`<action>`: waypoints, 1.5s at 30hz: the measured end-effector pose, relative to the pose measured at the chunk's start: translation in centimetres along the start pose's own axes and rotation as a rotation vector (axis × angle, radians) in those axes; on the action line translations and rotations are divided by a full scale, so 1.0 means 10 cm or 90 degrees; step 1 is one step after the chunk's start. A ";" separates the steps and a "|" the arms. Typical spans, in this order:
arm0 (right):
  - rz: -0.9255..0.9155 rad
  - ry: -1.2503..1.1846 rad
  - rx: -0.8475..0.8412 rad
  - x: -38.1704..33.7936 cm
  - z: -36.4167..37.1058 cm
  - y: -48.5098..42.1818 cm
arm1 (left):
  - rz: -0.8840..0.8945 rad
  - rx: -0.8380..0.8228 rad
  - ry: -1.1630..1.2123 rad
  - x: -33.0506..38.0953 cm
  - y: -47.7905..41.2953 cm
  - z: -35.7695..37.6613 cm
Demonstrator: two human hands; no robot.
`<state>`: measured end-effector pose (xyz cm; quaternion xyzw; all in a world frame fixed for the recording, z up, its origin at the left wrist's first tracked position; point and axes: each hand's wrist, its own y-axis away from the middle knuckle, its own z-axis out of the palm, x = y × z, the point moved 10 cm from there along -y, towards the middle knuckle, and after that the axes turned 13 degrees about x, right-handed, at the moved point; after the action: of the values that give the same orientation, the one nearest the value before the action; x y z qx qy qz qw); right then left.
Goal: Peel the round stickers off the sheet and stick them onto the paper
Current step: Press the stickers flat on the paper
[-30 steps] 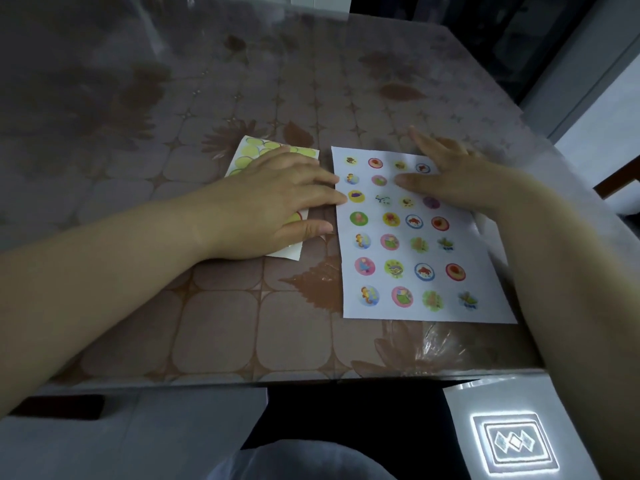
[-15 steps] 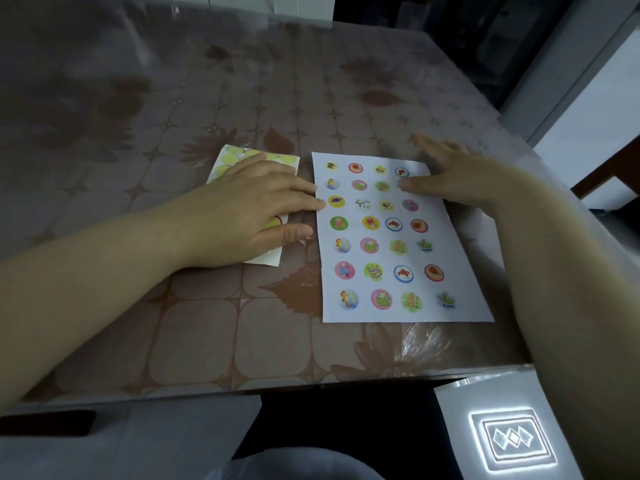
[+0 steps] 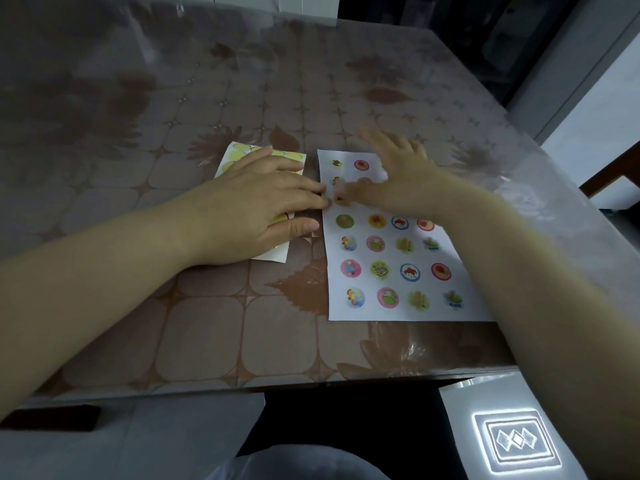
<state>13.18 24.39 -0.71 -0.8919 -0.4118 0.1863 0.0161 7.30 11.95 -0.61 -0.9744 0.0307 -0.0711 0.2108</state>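
Observation:
A yellow-green sticker sheet [image 3: 239, 155] lies on the table, left of a white paper [image 3: 367, 315] that carries several rows of round stickers [image 3: 410, 271]. My left hand [image 3: 256, 206] rests flat on the sticker sheet and covers most of it, its fingertips reaching the paper's left edge. My right hand [image 3: 398, 181] is blurred and spread over the upper rows of the paper. Its fingers point left and nearly meet the fingertips of my left hand. I see nothing held in either hand.
The table [image 3: 207, 334] has a glossy brown leaf-pattern cover; its front edge runs just below the paper. A white lit panel [image 3: 516, 441] sits below the edge at the lower right. The table's right edge drops off close behind my right hand.
My right hand has swept left across the top of the paper, from its right side to its left edge. My left hand stays on the sticker sheet.

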 end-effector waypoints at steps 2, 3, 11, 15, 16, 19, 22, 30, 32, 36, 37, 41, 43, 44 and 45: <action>0.001 0.020 -0.015 -0.01 0.04 0.01 | 0.006 0.005 -0.004 0.01 0.00 -0.01; 0.009 0.022 -0.026 0.01 0.06 0.01 | 0.011 0.009 -0.007 0.01 0.00 -0.01; 0.014 0.055 -0.072 0.01 0.10 -0.01 | 0.016 0.014 -0.010 0.02 -0.02 0.00; 0.017 0.031 -0.066 0.18 -0.01 0.05 | 0.022 0.003 -0.020 0.03 -0.01 0.00; 0.026 0.028 -0.074 0.24 -0.04 0.07 | 0.022 0.003 -0.019 0.03 0.00 0.00; 0.039 0.059 -0.123 0.36 -0.02 0.11 | 0.016 0.007 -0.002 0.03 -0.01 -0.02; 0.047 0.072 -0.135 0.37 0.01 0.09 | 0.011 0.003 -0.004 0.02 -0.03 -0.01; 0.052 0.019 -0.127 0.39 -0.03 0.10 | 0.030 -0.001 -0.019 0.02 -0.03 0.01; 0.086 -0.038 -0.117 0.49 -0.09 0.10 | 0.021 -0.002 -0.018 0.02 -0.02 0.01; 0.103 -0.059 -0.121 0.61 -0.14 0.11 | -0.034 -0.015 0.031 -0.02 -0.04 0.01; 0.095 -0.048 -0.121 0.60 -0.12 0.11 | -0.037 -0.018 0.037 -0.03 -0.04 0.02; 0.087 -0.012 -0.120 0.58 -0.08 0.06 | -0.038 -0.019 0.046 -0.02 -0.05 0.07; 0.103 -0.033 -0.124 0.60 -0.07 0.04 | -0.037 -0.016 0.049 -0.03 -0.04 0.08; 0.105 -0.042 -0.122 0.59 -0.06 0.04 | -0.039 -0.021 0.048 -0.04 -0.03 0.09; 0.102 -0.046 -0.120 0.58 -0.06 0.03 | -0.040 -0.023 0.043 -0.04 -0.03 0.09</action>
<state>17.09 28.57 -2.07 -0.9122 -0.3555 0.1791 -0.0973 7.04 12.61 -1.35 -0.9757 0.0086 -0.1099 0.1894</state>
